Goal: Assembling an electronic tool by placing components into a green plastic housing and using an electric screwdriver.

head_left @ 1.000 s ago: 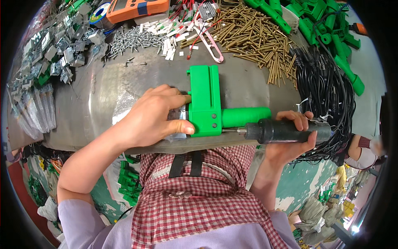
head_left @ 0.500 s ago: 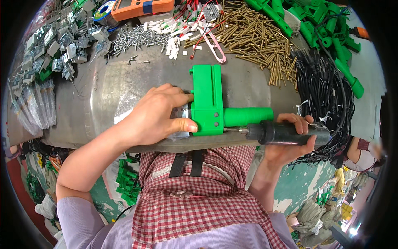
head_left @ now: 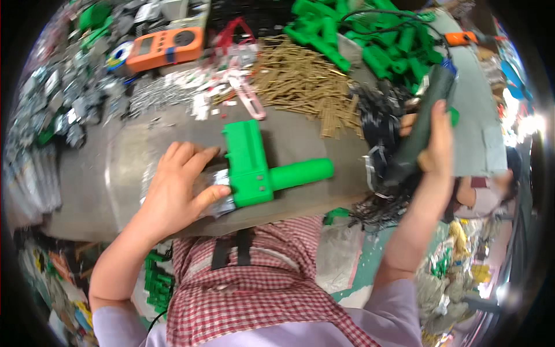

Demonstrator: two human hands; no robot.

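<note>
Lying just right of left-hand fingers (head_left: 184,155): green housing (head_left: 248,162), contact unclear.

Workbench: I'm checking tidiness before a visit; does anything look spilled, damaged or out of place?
Nothing stands out. The brass-coloured rods lie in a loose heap, but the small silver pieces are heaped likewise, and the green housing by the left hand looks whole. Blur hides finer detail.

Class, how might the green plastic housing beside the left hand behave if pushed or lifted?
The green, boxy plastic housing would probably stay stiff: its moulded edges look straight. Pushed, it should slide rather than roll, as its flat-sided body lies on the grey table. Its smooth handle may feel slippery.
</note>
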